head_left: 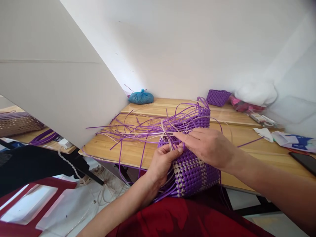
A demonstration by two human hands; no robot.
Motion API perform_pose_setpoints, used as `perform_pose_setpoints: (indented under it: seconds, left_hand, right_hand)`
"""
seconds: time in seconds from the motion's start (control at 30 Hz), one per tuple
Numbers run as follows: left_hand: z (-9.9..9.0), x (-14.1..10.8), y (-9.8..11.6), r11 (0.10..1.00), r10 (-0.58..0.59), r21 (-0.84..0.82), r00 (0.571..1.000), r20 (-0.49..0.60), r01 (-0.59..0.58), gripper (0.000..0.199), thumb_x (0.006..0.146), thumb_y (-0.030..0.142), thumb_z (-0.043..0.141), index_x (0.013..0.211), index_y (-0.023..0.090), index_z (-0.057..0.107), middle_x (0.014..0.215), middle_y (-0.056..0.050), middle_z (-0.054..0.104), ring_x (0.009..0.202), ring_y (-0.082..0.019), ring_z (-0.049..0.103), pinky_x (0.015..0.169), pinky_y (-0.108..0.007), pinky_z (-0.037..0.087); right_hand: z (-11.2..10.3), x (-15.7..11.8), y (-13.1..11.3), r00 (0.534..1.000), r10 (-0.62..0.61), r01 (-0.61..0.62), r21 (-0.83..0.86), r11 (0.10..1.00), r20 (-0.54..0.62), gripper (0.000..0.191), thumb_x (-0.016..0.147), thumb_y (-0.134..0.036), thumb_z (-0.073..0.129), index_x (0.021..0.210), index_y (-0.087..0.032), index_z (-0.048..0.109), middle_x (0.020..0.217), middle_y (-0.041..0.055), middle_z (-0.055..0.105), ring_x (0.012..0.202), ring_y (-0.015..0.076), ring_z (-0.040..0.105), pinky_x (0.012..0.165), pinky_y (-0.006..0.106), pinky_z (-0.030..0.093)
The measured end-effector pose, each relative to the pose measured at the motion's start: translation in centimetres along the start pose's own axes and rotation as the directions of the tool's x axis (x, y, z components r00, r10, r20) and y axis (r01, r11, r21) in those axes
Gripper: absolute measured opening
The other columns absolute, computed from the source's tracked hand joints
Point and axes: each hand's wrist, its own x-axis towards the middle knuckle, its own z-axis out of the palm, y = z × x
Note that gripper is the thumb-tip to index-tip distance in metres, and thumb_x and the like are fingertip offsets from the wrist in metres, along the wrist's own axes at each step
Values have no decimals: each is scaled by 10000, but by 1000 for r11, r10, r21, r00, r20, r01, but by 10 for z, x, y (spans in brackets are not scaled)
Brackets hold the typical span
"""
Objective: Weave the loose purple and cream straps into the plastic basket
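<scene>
A purple and beige woven basket [195, 174] rests between my lap and the wooden table's front edge. Long loose purple and beige strips [138, 131] fan out from it to the left over the tabletop. My left hand [161, 161] pinches strips at the basket's left side, its thumb pressed near the weave. Just above and to the right, my right hand [206, 144] lies over the basket's upper part, forefinger stretched toward the left along the strips and the other fingers curled. What sits under its curled fingers is hidden.
On the wooden table [158, 107] are a blue tied bag [141, 97] at the back left, a small purple woven piece [218, 97], a white bag [256, 93], a power strip [263, 119] and a dark phone [303, 163]. A white partition [61, 75] stands at left.
</scene>
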Motion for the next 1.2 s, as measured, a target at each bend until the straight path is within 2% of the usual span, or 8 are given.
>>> perform_pose_setpoints:
  seconds: [0.1, 0.23, 0.43, 0.6, 0.83, 1.0, 1.13, 1.2]
  left_hand:
    - [0, -2, 1, 1000, -12, 21, 1000, -4, 12, 183, 658, 214, 825, 791, 133, 728, 747, -40, 699, 655, -121, 597, 698, -268, 430]
    - [1, -3, 1, 999, -46, -2, 999, 24, 46, 215, 643, 243, 841, 781, 129, 722, 744, -52, 698, 639, -130, 598, 690, -282, 436]
    - [5, -4, 0, 998, -59, -24, 998, 24, 60, 226, 648, 272, 832, 781, 120, 732, 730, -73, 716, 635, -153, 623, 707, -298, 450]
    - [6, -4, 0, 1000, -19, -24, 1000, 18, 19, 155, 673, 208, 801, 787, 124, 737, 753, -58, 723, 666, -138, 627, 733, -273, 450]
    - [12, 0, -4, 1000, 7, 3, 1000, -16, -7, 219, 668, 284, 821, 765, 117, 717, 729, -66, 705, 673, -145, 620, 704, -269, 449]
    - [12, -1, -9, 1000, -1, -5, 997, -78, 1, 233, 639, 267, 840, 760, 138, 689, 751, -41, 689, 652, -131, 601, 692, -279, 453]
    - [9, 0, -12, 999, 27, 43, 994, -109, -22, 238, 648, 277, 835, 734, 144, 657, 716, -30, 662, 630, -127, 584, 672, -282, 448]
    - [8, 2, -12, 997, 46, 70, 992, -116, -38, 245, 648, 282, 834, 746, 143, 657, 713, -31, 658, 628, -127, 581, 669, -284, 448]
  right_hand:
    - [-5, -3, -5, 963, 198, -201, -5, 980, 184, 553, 877, -86, 411, 1428, -77, 455, 935, 133, 738, 756, 214, 679, 636, 298, 495]
    - [-22, 6, -8, 869, 240, -378, 267, 887, 432, 598, 907, -139, 360, 1504, -116, 342, 914, 121, 737, 695, 190, 689, 598, 279, 503]
    - [-26, 19, -2, 645, 106, -739, 583, 337, 756, 635, 974, -239, 324, 1566, -265, 98, 682, -8, 656, 438, 111, 613, 368, 180, 430]
    - [-21, 14, -1, 599, -21, -790, 595, 151, 800, 694, 989, -292, 364, 1563, -260, -26, 732, 16, 693, 490, 128, 655, 402, 180, 475]
    - [-29, 15, -4, 624, 32, -734, 571, 369, 781, 680, 980, -288, 371, 1568, -228, 35, 719, 4, 696, 505, 138, 654, 438, 218, 484]
    - [-27, 15, 11, 926, 185, -288, 297, 911, 329, 302, 947, -237, 445, 1111, -190, 694, 882, 72, 707, 804, 187, 660, 726, 309, 500]
    - [-14, 13, 19, 990, -3, -11, 97, 995, 141, 154, 887, -149, 526, 811, -151, 659, 947, 105, 652, 929, 219, 580, 829, 343, 450]
    - [-13, 13, 20, 989, -7, -6, 87, 996, 150, 139, 897, -142, 514, 808, -143, 621, 934, 104, 644, 928, 219, 565, 837, 344, 428]
